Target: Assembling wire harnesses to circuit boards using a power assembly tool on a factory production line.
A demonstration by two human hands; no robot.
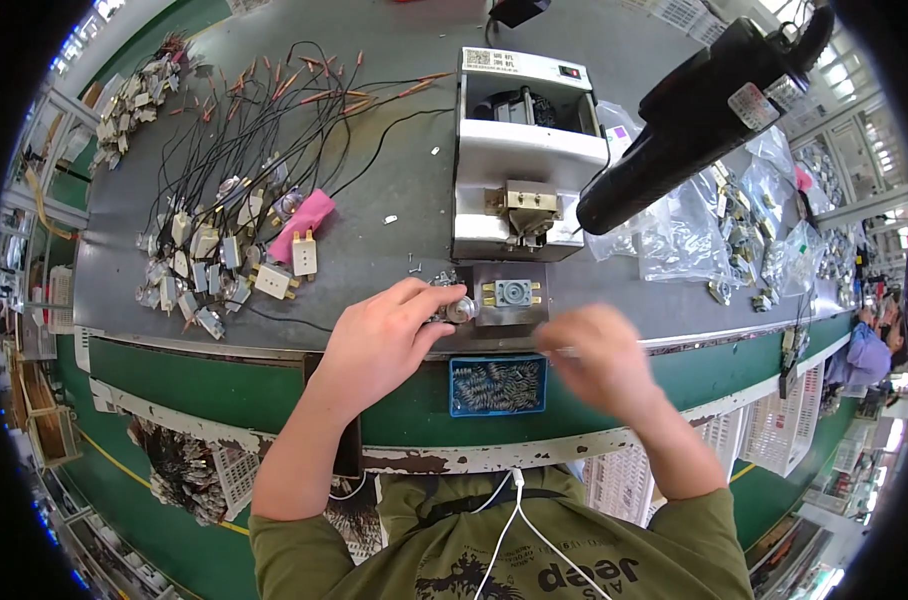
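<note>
My left hand (379,335) rests at the table's front edge, its thumb and fingers closed about a round metal part (462,310). Small metal pieces partly show behind those fingers. Just right of it, a flat metal plate (514,316) carries a small grey block (514,292) with a round centre and brass terminals at both sides. My right hand (604,360) hovers right of a blue tray (452,398) filled with small metal springs. Motion smears it; the fingers look pinched together, with a small pale sliver at their tips that I cannot make out.
Beyond the plate stands a metal-cased machine (529,150). A black cylindrical tool (689,130) slants in from the right. Wired parts with black leads (244,190) pile up at left, beside a pink scrap (304,222). Plastic bags (684,235) and metal parts lie at right.
</note>
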